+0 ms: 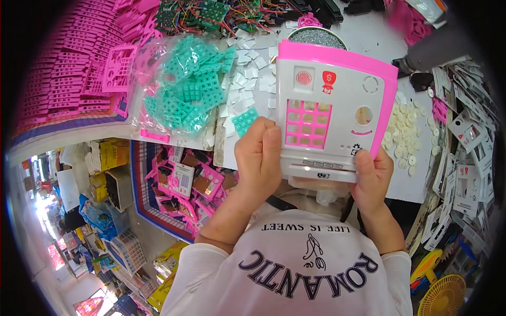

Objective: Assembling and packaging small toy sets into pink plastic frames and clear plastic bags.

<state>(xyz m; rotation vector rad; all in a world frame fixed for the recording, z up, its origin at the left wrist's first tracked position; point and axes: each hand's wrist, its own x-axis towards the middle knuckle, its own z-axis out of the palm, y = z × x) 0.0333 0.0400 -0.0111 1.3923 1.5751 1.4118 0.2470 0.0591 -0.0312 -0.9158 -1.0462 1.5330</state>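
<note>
Between my two hands is a pink and white plastic toy safe front panel (345, 116), held up over the worktable. Its keypad opening shows a pink grid with gaps through it, and a round hole sits to the right. My left hand (259, 155) is closed on the panel's left edge, thumb on top. My right hand (373, 179) grips the lower right corner, its thumb on the white face. Just left of my left hand, a teal rubber keypad (245, 122) lies on the table among small white square pieces (246, 79).
A clear bag of teal keypads (184, 87) lies left, beside stacked pink panels (79, 63). Circuit boards with wires (211, 16) are at the back. Cream round discs (405, 131), a dark power tool (437, 50) and white panels (466, 184) are right. A basket (153, 210) holds pink assemblies lower left.
</note>
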